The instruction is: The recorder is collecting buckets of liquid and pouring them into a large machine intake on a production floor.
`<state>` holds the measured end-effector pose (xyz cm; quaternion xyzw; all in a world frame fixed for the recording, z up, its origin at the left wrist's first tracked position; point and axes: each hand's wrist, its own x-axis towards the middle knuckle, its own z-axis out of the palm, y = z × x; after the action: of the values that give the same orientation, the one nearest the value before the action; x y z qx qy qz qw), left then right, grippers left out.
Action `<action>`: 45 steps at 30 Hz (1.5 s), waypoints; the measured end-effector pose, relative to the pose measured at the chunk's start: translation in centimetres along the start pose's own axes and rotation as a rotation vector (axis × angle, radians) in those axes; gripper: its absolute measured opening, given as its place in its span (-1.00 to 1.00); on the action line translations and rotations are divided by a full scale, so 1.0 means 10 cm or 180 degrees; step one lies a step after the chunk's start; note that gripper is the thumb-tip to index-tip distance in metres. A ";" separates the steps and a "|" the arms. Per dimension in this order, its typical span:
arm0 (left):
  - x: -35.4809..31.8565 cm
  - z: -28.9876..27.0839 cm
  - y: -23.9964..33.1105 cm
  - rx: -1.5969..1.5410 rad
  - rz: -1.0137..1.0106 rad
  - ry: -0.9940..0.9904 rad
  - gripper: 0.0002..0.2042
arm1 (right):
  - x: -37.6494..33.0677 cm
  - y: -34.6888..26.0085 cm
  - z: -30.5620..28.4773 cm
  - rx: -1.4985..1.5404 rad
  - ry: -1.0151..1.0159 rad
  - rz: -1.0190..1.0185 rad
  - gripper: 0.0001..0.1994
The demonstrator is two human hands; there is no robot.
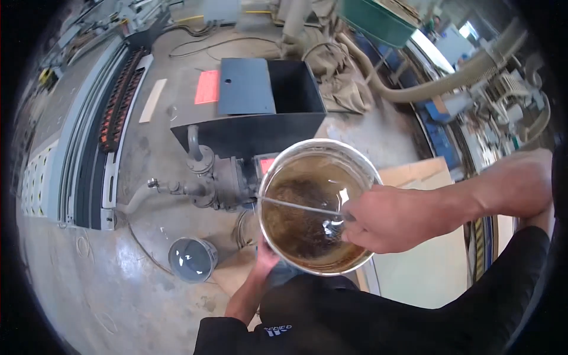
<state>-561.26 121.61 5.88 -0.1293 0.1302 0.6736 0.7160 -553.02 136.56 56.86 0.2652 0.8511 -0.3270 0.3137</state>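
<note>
A white bucket (pixel 322 144) is tilted in front of me, with murky brown water (pixel 302 207) and dark sediment inside. My right hand (pixel 384 219) is closed round the bucket's thin wire handle (pixel 296 205), which crosses the opening from the left rim. Against the outer lower left side of the bucket, my left hand (pixel 267 255) supports it; the bucket hides most of its fingers. Below and left of it, a smaller bucket (pixel 204 247) of greyish liquid stands on the floor.
A grey pump with pipes (pixel 220 177) sits left of the bucket, before a dark metal tank (pixel 248 133) with a partly covering lid (pixel 245 86). A long machine bed (pixel 94 130) runs along the left. Flat boards (pixel 414 260) lie at right, below a thick hose (pixel 426 89).
</note>
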 end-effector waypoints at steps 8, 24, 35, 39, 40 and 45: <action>1.05 0.39 0.25 -0.0155 -0.0209 -0.0102 -0.26 | 0.18 0.24 -0.46 -0.0861 0.0233 0.0391 -0.77; 2.37 0.72 0.79 0.0135 -0.0077 -0.0021 -0.27 | 1.43 1.66 -1.65 -0.0861 0.0687 -0.0542 -0.77; 3.07 1.39 0.63 -0.0167 0.0269 0.0113 -0.25 | 2.58 2.98 -2.44 -0.0945 0.0719 -0.1145 -0.75; 3.24 1.46 0.55 -0.0165 0.0447 0.0358 -0.20 | 2.91 3.33 -2.67 -0.1117 0.0718 -0.1327 -0.75; 3.27 1.54 0.54 -0.0254 0.0479 0.0216 -0.20 | 2.95 3.37 -2.75 -0.0978 0.0687 -0.1348 -0.75; 3.33 1.79 0.42 -0.0630 0.0504 -0.0023 -0.21 | 3.16 3.63 -2.86 -0.0947 0.0582 -0.1501 -0.77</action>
<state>-563.24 159.32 10.48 -0.1861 0.0703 0.7381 0.6447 -560.42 188.46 37.22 0.0396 0.9525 -0.2372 0.1866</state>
